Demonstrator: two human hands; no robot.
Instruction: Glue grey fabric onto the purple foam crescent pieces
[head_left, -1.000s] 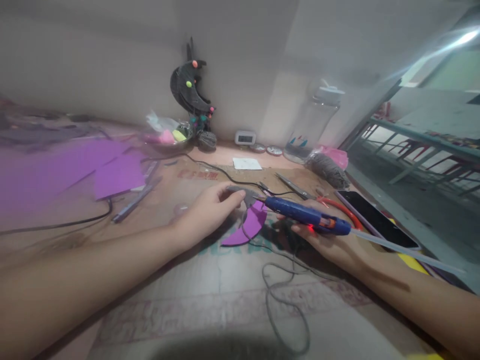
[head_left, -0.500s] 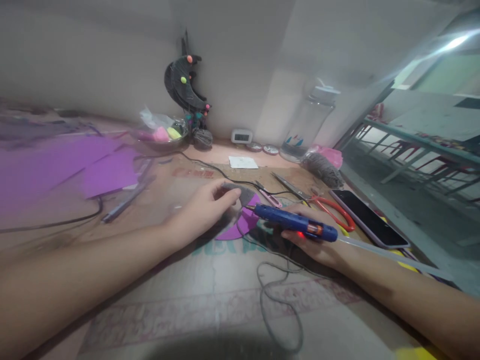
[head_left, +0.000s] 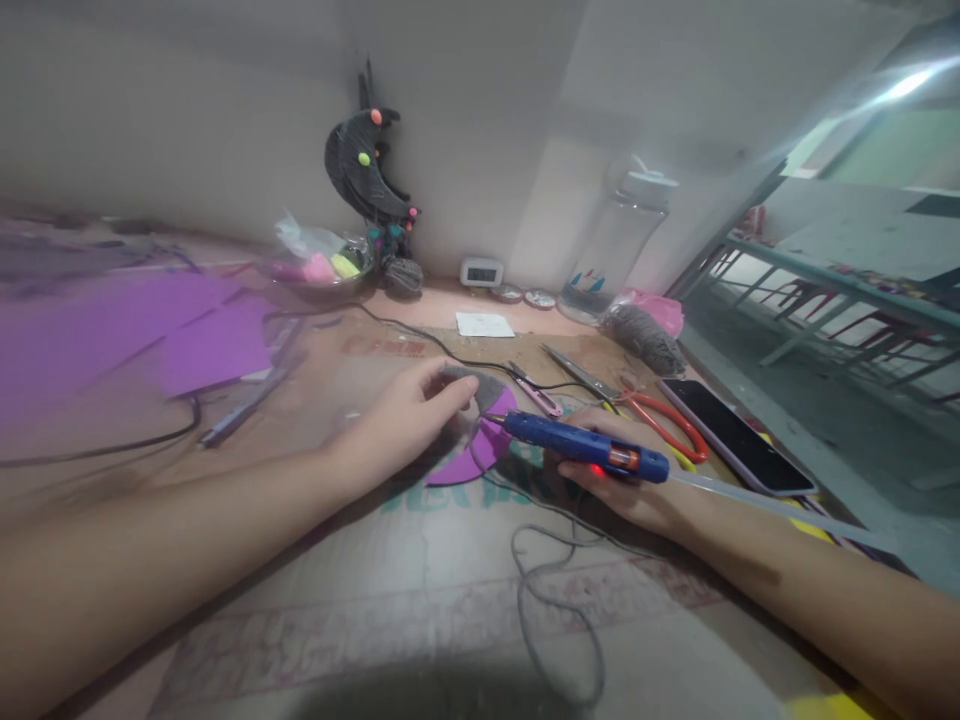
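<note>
A blue hot glue gun [head_left: 577, 443] is in my right hand [head_left: 611, 480], fingers wrapped round its grip, with a long clear glue stick [head_left: 757, 503] out of its back end and a red light glowing. Its nozzle is at a purple crescent cutout [head_left: 480, 450], whose upper part is covered in grey yarn [head_left: 491, 390]. With thumb and fingers my left hand [head_left: 427, 405] holds the yarn-covered end; part of the crescent is hidden behind it. From the crescent a loose grey yarn strand [head_left: 517, 560] trails over the board.
Scissors [head_left: 667, 420] with orange handles, a pink cutter [head_left: 536, 390] and a phone [head_left: 739, 437] lie on the right. A clear bottle [head_left: 615, 245], a small clock [head_left: 481, 271] and a yarn ball [head_left: 643, 338] stand behind. Purple sheets [head_left: 210, 345] lie left. A black cord [head_left: 457, 360] crosses the board.
The glue gun's tip has shifted slightly left and down along the crescent. My left hand keeps its hold, and the view has moved a little.
</note>
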